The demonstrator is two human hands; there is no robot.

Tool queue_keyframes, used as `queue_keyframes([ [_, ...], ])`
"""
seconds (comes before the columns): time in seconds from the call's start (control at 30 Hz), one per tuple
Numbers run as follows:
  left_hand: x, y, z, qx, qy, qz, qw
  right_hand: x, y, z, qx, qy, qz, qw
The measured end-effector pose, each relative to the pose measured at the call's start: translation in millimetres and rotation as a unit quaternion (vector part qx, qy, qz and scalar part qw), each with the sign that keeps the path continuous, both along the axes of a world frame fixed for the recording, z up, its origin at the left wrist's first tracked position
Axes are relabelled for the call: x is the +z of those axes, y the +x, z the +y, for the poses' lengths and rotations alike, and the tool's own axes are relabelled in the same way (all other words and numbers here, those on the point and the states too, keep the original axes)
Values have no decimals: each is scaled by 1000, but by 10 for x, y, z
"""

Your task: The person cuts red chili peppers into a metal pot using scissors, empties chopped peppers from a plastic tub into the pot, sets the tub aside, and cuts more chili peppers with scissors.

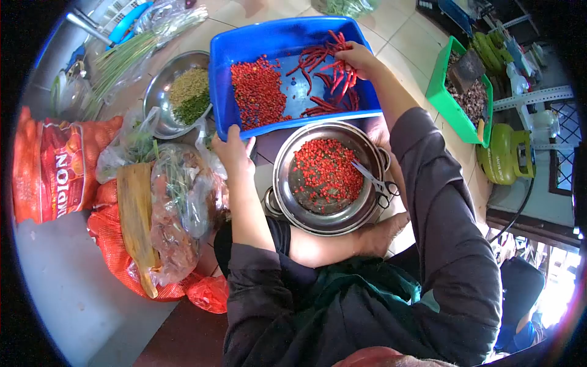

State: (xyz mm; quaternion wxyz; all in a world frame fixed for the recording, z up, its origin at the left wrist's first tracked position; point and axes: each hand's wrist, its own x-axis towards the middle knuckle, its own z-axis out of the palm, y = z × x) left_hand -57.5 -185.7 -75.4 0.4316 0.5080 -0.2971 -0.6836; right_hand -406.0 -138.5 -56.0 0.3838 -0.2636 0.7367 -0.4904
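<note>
My left hand (233, 153) grips the near left corner of a blue plastic tub (257, 46), its thumb over the rim. In the tub's left part lies a heap of chopped red chilies (260, 95). Whole red chilies (321, 107) are scattered on the right side. My right hand (361, 60) is closed on a bunch of long red chilies (345, 76) above the tub's right end. Below the tub, a steel pot (296, 221) holds more cut red chili pieces (327, 168). Scissors (376, 182) rest across the pot's right rim, touched by neither hand.
A steel bowl (153, 101) with chopped greens stands left of the tub. Filled plastic bags (183, 202), a red mesh sack (119, 244) and an orange sack (61, 165) crowd the left. To the right are a green crate (446, 104) and a green gas cylinder (498, 156).
</note>
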Motion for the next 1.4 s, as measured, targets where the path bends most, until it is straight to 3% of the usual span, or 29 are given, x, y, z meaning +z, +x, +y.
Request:
queue_keyframes([
  [0.13,235,-58,140,10,-49,-71,996,115,32,-11,-40,-49,-149,987],
  [0.17,-136,-62,39,44,-151,-84,984,134,53,-13,-55,-61,-182,980],
  [0.23,-83,-92,109,80,-280,-277,916,114,75,-62,-154,-80,-260,950],
  [0.33,263,-121,349,99,-425,-362,824,74,91,-91,-198,-127,-324,916],
  [0.37,373,-161,446,116,-486,-357,789,57,131,-90,-221,-141,-313,913],
  [0.47,476,-236,700,11,-550,-260,794,71,211,-101,-259,-154,-290,908],
  [0.5,431,-273,784,-51,-544,-211,810,7,224,-64,-270,-144,-286,908],
  [0.57,543,-339,1015,-189,-428,-98,878,41,294,-10,-240,-153,-308,908],
  [0.67,417,-475,1171,-297,-327,-47,896,104,441,42,-249,-171,-326,896],
  [0.77,261,-605,1239,-338,-219,59,914,155,437,-11,-248,-202,-347,882],
  [0.87,171,-675,1203,-340,-200,56,917,206,451,-13,-242,-196,-343,886],
  [0.9,222,-653,1190,-333,-160,107,923,227,471,-13,-240,-201,-344,886],
  [1.13,320,-581,1045,-271,-13,208,940,609,824,65,-99,-258,-408,870],
  [1.3,648,-279,932,-176,148,403,886,933,1541,118,-42,-279,-386,878],
  [1.33,700,-178,894,-171,147,419,879,1013,1742,166,-34,-298,-406,864],
  [1.4,814,39,869,-145,146,425,882,1005,2193,196,-87,-309,-322,891],
])
